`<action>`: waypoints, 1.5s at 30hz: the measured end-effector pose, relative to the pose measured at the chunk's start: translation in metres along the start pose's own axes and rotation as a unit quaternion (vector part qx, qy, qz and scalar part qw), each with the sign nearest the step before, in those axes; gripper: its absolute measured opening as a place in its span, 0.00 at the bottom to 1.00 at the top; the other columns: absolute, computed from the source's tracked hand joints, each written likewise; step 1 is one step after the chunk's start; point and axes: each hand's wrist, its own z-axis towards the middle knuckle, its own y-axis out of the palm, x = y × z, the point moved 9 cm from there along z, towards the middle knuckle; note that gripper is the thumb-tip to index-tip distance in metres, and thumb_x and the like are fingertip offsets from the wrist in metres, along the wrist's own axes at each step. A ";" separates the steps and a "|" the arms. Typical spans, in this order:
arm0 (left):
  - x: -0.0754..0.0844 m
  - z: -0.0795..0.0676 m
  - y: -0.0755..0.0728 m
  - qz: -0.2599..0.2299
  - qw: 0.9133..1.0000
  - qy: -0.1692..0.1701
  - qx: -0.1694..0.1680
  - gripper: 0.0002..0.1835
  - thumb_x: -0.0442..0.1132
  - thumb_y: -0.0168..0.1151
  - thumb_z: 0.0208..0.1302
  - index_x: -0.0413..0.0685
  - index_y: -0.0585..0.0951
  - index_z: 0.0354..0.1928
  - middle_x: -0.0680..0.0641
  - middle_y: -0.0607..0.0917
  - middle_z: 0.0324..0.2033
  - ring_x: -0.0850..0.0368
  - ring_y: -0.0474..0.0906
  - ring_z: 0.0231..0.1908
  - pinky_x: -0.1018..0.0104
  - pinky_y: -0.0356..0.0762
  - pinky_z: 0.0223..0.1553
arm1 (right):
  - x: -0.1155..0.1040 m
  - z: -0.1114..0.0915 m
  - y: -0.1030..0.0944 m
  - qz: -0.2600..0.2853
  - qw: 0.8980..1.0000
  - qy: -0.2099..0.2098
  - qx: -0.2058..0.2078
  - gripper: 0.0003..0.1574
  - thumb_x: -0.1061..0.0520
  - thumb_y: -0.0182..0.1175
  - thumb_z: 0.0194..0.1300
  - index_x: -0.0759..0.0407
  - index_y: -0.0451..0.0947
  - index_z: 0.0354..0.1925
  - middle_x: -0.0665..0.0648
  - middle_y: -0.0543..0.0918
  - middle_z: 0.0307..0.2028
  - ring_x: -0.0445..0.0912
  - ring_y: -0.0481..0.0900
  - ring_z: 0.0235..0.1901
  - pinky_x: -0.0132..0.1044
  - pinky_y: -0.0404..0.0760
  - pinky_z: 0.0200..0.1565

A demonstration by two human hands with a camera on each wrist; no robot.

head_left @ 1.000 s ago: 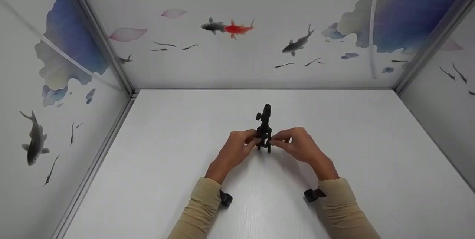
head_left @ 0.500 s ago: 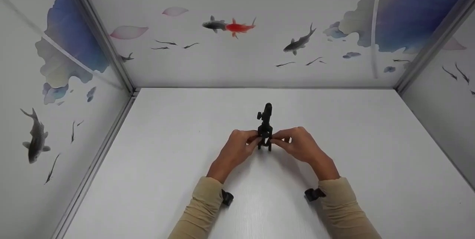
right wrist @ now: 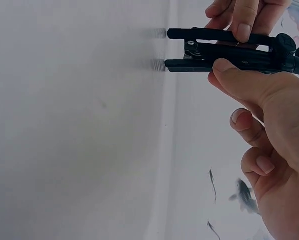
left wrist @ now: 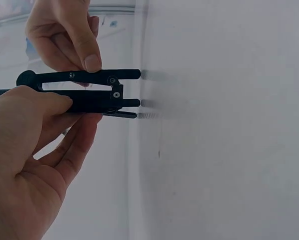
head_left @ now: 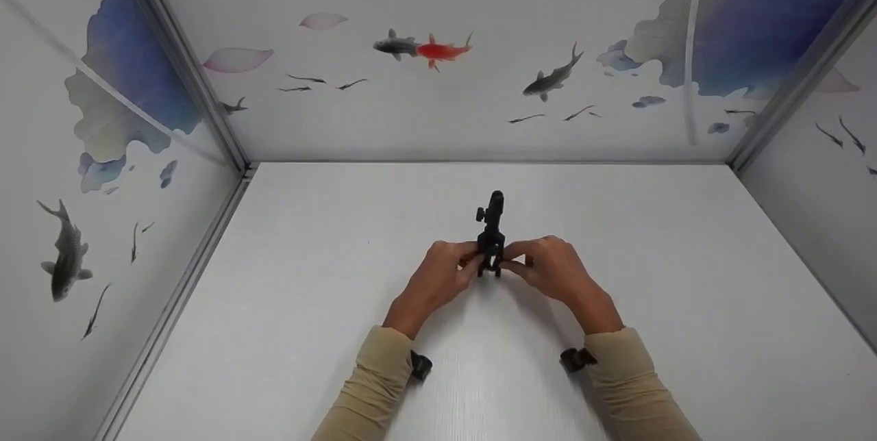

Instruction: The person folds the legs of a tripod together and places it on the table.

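While the slim, black, three-legged tripod (head_left: 491,241) stands upright on the white tabletop (head_left: 685,256), left hand (head_left: 440,274) and right hand (head_left: 556,268) pinch its legs (left wrist: 128,74); likely light, stiff, slightly slick, best held there.

A person's left hand (head_left: 436,276) and right hand (head_left: 558,270) face each other, both pinching, forearms (head_left: 373,386) angled inward.

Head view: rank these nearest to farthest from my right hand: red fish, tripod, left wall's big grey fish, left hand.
From the right hand:
1. Tripod: in its fingertips, to its left.
2. Left hand: on the tripod's other side.
3. Red fish: back wall.
4. Big grey fish: left wall, farthest.
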 end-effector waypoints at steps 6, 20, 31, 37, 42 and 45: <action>0.000 0.001 -0.001 -0.009 1.000 -0.001 -0.004 0.09 0.38 0.61 0.72 0.53 0.88 0.48 0.53 0.91 0.40 0.69 0.85 0.40 0.71 0.83 0.44 | 0.001 0.001 -0.002 -0.016 1.000 0.013 0.005 0.07 0.49 0.74 0.58 0.39 0.91 0.38 0.39 0.90 0.31 0.34 0.71 0.20 0.30 0.69 0.26; 0.002 0.000 0.001 0.007 1.000 -0.007 0.012 0.09 0.37 0.61 0.72 0.48 0.88 0.46 0.51 0.92 0.38 0.69 0.83 0.36 0.73 0.81 0.38 | 0.004 0.005 0.013 0.038 0.996 0.063 -0.046 0.05 0.55 0.70 0.64 0.45 0.91 0.38 0.40 0.90 0.32 0.34 0.81 0.27 0.32 0.76 0.30; 0.000 0.002 -0.002 0.013 0.999 -0.010 0.029 0.10 0.38 0.63 0.71 0.52 0.88 0.49 0.53 0.91 0.41 0.69 0.86 0.41 0.73 0.83 0.42 | 0.004 0.003 0.012 0.066 0.994 0.061 -0.061 0.05 0.54 0.71 0.63 0.46 0.91 0.39 0.40 0.90 0.34 0.35 0.86 0.36 0.36 0.83 0.37; -0.005 0.001 -0.004 0.015 0.999 -0.018 0.041 0.11 0.37 0.63 0.70 0.51 0.87 0.52 0.53 0.91 0.44 0.68 0.86 0.44 0.72 0.84 0.45 | 0.003 0.003 0.017 0.079 0.992 0.062 -0.077 0.06 0.50 0.71 0.63 0.44 0.91 0.39 0.38 0.90 0.33 0.33 0.86 0.35 0.36 0.84 0.39; -0.007 0.001 -0.003 0.021 0.999 -0.034 0.033 0.11 0.37 0.61 0.72 0.51 0.87 0.52 0.53 0.90 0.43 0.68 0.85 0.42 0.71 0.83 0.45 | 0.002 0.003 0.020 0.082 0.991 0.069 -0.081 0.07 0.49 0.71 0.63 0.44 0.90 0.40 0.38 0.90 0.33 0.32 0.86 0.36 0.37 0.84 0.40; -0.009 0.001 -0.001 0.024 0.998 -0.042 0.027 0.11 0.37 0.60 0.73 0.51 0.87 0.51 0.54 0.90 0.42 0.69 0.82 0.38 0.73 0.81 0.41 | 0.000 0.003 0.020 0.084 0.991 0.069 -0.083 0.06 0.50 0.71 0.63 0.43 0.90 0.40 0.37 0.90 0.33 0.32 0.86 0.36 0.36 0.84 0.39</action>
